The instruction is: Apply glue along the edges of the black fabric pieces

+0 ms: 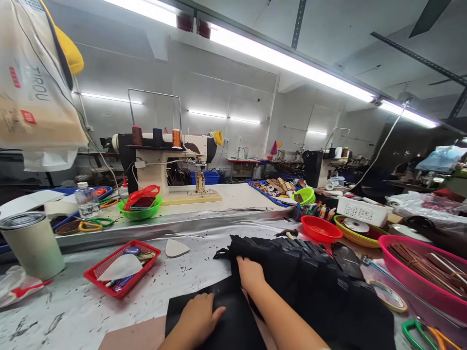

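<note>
A flat black sheet [233, 318] lies on the table in front of me, partly over a pinkish-brown sheet [134, 335]. My left hand [199, 316] rests flat on the black sheet, thumb spread toward the right. Just right of it, my right hand [251, 274] is on the left end of a heap of black material [314, 291] with strips along its upper edge. The fingertips of that hand are bent into the dark cloth, and whether they pinch it is hard to see.
A red basket [146, 265] and a white rounded piece [177, 248] sit left. A cup [32, 248] stands far left. Behind is a sewing machine [153, 165]. Red bowl [321, 228], pink basket [430, 277], tape roll [388, 295] and green-handled scissors [418, 335] lie right.
</note>
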`<control>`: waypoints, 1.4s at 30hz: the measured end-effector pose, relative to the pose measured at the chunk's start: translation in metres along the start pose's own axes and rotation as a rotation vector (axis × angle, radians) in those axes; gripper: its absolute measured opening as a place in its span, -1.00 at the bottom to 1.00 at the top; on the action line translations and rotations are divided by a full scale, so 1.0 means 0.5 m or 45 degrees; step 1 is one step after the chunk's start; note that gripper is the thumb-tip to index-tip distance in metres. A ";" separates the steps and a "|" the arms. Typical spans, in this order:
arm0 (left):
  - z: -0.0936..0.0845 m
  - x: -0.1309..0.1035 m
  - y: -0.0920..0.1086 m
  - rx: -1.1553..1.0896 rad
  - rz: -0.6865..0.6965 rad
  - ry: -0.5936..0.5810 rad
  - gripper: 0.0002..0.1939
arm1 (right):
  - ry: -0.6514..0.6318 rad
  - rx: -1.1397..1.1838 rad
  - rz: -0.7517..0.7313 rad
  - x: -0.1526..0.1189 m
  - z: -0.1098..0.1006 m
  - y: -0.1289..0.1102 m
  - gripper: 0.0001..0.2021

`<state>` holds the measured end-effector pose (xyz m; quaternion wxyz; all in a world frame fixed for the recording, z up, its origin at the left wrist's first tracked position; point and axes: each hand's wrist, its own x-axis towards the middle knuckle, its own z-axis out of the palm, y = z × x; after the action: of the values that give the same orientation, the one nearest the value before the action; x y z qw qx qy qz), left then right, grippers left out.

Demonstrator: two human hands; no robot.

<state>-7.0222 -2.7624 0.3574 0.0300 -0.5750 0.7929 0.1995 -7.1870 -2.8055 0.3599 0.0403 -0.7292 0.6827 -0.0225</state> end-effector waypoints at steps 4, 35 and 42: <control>-0.005 0.017 0.002 0.025 -0.034 0.020 -0.51 | -0.124 0.141 -0.294 -0.010 -0.009 -0.021 -0.76; -0.024 0.004 -0.002 -0.150 0.076 0.008 -0.50 | -0.606 0.061 -0.535 0.026 0.016 -0.054 -0.53; -0.021 0.018 -0.005 -0.117 0.011 -0.081 -0.46 | -0.596 0.046 -0.518 0.037 0.020 -0.065 -0.54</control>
<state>-7.0209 -2.7751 0.3639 0.0277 -0.5658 0.7840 0.2540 -7.1525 -2.8214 0.3523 0.2041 -0.8355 0.4943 0.1263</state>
